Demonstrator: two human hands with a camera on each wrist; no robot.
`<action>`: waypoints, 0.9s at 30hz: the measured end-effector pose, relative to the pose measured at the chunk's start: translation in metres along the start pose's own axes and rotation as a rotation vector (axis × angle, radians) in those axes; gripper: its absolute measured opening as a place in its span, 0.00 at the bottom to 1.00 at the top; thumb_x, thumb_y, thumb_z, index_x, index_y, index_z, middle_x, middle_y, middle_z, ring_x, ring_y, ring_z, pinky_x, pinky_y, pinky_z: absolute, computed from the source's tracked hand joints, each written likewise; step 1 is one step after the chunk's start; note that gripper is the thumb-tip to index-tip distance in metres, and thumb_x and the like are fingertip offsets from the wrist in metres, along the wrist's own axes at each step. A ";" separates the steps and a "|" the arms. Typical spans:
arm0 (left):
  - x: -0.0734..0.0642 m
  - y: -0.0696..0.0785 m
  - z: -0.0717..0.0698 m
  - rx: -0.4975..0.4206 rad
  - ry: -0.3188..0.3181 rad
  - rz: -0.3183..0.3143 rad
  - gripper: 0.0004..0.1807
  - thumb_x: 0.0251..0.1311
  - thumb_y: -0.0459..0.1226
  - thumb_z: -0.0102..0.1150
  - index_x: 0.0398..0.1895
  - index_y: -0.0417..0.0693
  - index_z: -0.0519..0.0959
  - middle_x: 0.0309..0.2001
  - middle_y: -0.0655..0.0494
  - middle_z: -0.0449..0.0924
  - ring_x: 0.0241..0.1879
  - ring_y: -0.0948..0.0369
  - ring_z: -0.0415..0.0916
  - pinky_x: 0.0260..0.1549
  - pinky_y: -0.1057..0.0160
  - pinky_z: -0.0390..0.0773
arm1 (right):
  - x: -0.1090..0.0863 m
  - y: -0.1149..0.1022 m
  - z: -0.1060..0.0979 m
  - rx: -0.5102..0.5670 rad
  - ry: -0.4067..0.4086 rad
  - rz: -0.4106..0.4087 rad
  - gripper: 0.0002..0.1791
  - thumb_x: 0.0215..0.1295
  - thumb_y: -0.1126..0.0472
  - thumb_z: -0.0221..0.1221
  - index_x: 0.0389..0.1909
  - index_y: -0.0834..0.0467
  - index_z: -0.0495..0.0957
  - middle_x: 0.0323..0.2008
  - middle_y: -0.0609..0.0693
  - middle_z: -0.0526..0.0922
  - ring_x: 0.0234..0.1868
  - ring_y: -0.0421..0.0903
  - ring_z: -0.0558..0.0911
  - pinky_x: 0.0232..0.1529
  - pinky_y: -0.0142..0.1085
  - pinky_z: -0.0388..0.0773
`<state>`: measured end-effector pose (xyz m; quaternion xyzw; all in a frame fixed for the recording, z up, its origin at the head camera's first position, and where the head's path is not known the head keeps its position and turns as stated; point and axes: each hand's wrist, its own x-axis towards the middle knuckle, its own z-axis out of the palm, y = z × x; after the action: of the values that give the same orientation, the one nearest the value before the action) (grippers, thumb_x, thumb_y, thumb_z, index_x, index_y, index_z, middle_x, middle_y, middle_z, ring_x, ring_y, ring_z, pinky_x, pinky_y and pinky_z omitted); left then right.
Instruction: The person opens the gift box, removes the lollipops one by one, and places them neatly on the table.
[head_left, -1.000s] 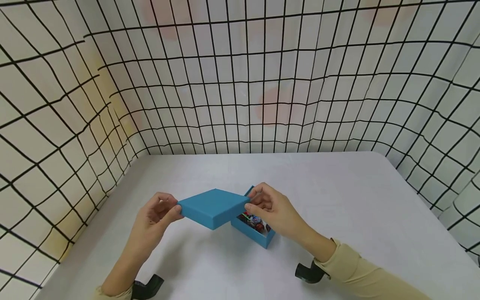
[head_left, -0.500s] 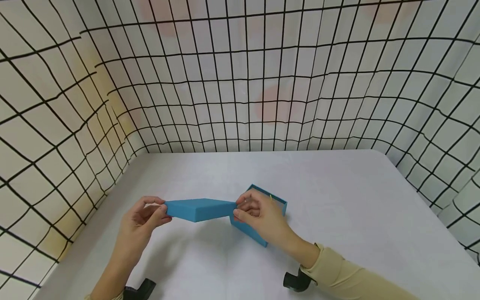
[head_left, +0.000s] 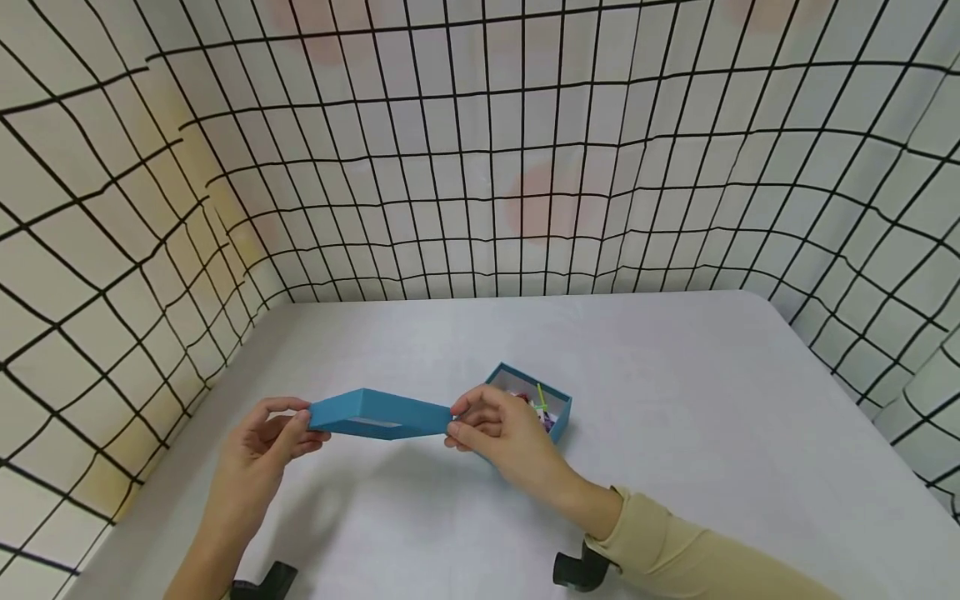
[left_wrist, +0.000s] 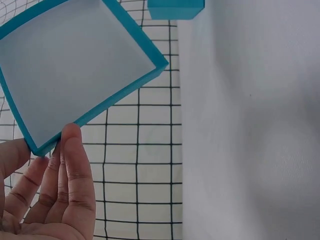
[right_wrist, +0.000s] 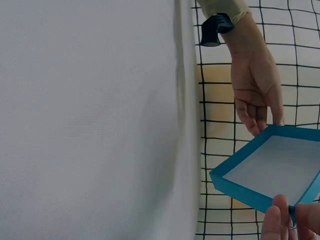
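A blue box lid (head_left: 367,407) is held up over the table between both hands. My left hand (head_left: 251,454) pinches one corner between thumb and fingers. At the opposite corner, my right hand (head_left: 517,442) pinches the edge. In the left wrist view the lid's white inside (left_wrist: 75,60) shows, with nothing in it. The matching blue box (head_left: 564,415) stands open on the table behind my right hand, which hides part of it. Small colourful items lie inside, including a yellow-green stick-like piece (head_left: 542,400); their kind is too small to tell.
A white-covered table (head_left: 675,400) spreads under the hands. Black grid netting (head_left: 465,167) over pale cloth rises at the back and both sides. A dark wrist-worn device (head_left: 581,571) sits at the right cuff, another (head_left: 266,582) at the left wrist.
Both hands have carried the lid leftward, away from the box. The lid has tilted so that its underside begins to show. More of the box's far end is uncovered.
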<state>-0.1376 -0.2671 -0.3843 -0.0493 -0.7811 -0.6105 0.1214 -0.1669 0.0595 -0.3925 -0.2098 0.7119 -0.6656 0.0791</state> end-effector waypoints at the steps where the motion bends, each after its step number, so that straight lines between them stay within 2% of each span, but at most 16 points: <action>1: 0.000 0.000 -0.001 0.004 0.004 -0.005 0.14 0.79 0.35 0.59 0.58 0.33 0.77 0.38 0.61 0.91 0.36 0.61 0.92 0.43 0.67 0.90 | 0.000 -0.001 0.001 -0.001 0.004 -0.002 0.11 0.75 0.67 0.65 0.54 0.65 0.80 0.42 0.63 0.91 0.44 0.59 0.93 0.47 0.34 0.90; 3: -0.001 0.001 -0.002 0.018 0.007 -0.014 0.14 0.79 0.36 0.59 0.58 0.34 0.77 0.38 0.61 0.91 0.35 0.61 0.91 0.42 0.67 0.90 | 0.000 -0.002 0.004 0.002 0.012 -0.007 0.11 0.75 0.67 0.65 0.54 0.66 0.80 0.42 0.63 0.91 0.44 0.59 0.93 0.47 0.34 0.90; 9: -0.002 0.001 -0.008 0.028 0.009 -0.040 0.14 0.79 0.37 0.59 0.56 0.33 0.78 0.38 0.63 0.91 0.35 0.62 0.92 0.41 0.67 0.90 | 0.000 0.000 0.009 -0.017 0.039 -0.014 0.14 0.74 0.66 0.66 0.57 0.64 0.82 0.44 0.61 0.92 0.48 0.65 0.91 0.49 0.32 0.89; 10: -0.002 0.001 -0.009 0.023 0.011 -0.038 0.14 0.79 0.36 0.59 0.56 0.33 0.78 0.39 0.63 0.91 0.35 0.62 0.91 0.41 0.67 0.90 | 0.000 0.001 0.010 -0.030 0.042 -0.015 0.15 0.74 0.65 0.67 0.58 0.63 0.83 0.45 0.60 0.92 0.48 0.65 0.91 0.49 0.31 0.89; 13: -0.003 -0.002 -0.012 0.007 0.010 -0.026 0.13 0.79 0.35 0.59 0.55 0.32 0.79 0.40 0.62 0.91 0.36 0.61 0.92 0.41 0.66 0.90 | -0.001 0.003 0.014 -0.054 0.036 -0.026 0.16 0.74 0.64 0.67 0.59 0.62 0.84 0.46 0.59 0.92 0.47 0.54 0.93 0.50 0.30 0.88; 16: -0.005 -0.005 -0.016 -0.018 0.011 -0.012 0.13 0.79 0.34 0.59 0.54 0.31 0.79 0.41 0.61 0.91 0.37 0.62 0.91 0.42 0.65 0.90 | -0.002 0.003 0.018 -0.050 0.020 -0.033 0.17 0.74 0.63 0.67 0.61 0.62 0.84 0.48 0.59 0.91 0.48 0.51 0.93 0.50 0.28 0.87; 20: -0.006 -0.007 -0.020 -0.015 0.005 -0.024 0.14 0.79 0.35 0.59 0.54 0.28 0.79 0.41 0.61 0.91 0.38 0.62 0.91 0.42 0.65 0.90 | -0.004 0.003 0.025 -0.062 0.011 -0.024 0.20 0.74 0.63 0.67 0.64 0.63 0.83 0.50 0.58 0.90 0.52 0.55 0.91 0.50 0.26 0.86; 24: -0.006 -0.010 -0.024 0.027 -0.010 -0.042 0.15 0.79 0.35 0.60 0.53 0.26 0.78 0.39 0.62 0.90 0.37 0.62 0.91 0.41 0.64 0.90 | -0.005 0.005 0.033 -0.085 0.005 -0.005 0.22 0.75 0.63 0.66 0.67 0.63 0.81 0.53 0.58 0.90 0.53 0.51 0.89 0.52 0.25 0.85; 27: -0.006 -0.014 -0.029 0.056 -0.021 -0.059 0.16 0.79 0.35 0.60 0.52 0.25 0.78 0.38 0.62 0.90 0.37 0.61 0.91 0.40 0.65 0.90 | -0.004 0.007 0.040 -0.052 -0.016 0.012 0.23 0.76 0.64 0.65 0.68 0.65 0.79 0.55 0.62 0.88 0.56 0.50 0.88 0.55 0.27 0.85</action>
<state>-0.1317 -0.2978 -0.3925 -0.0291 -0.8003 -0.5911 0.0964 -0.1487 0.0251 -0.4038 -0.2130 0.7296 -0.6445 0.0834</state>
